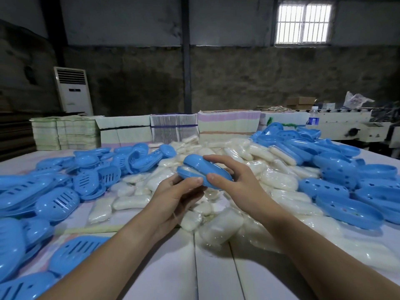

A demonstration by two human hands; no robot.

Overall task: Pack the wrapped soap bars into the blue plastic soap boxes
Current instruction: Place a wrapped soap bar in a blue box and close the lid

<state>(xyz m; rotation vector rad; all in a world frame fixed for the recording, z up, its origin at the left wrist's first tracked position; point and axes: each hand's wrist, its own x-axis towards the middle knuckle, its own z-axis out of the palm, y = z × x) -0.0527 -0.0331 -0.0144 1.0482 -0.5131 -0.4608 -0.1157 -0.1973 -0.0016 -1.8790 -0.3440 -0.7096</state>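
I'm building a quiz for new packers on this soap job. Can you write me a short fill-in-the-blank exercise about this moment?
1. Both hands hold one soap box whose colour is ____.
2. The wrapped soap bars lie piled in the ____ of the table, between two heaps of box parts.
3. The left hand grips the box with its ____ on top.
4. High on the back wall is a barred ____.

Missing words: blue; middle; thumb; window

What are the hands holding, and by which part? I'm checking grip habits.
A blue soap box: left hand grips its near-left end, right hand its right end.
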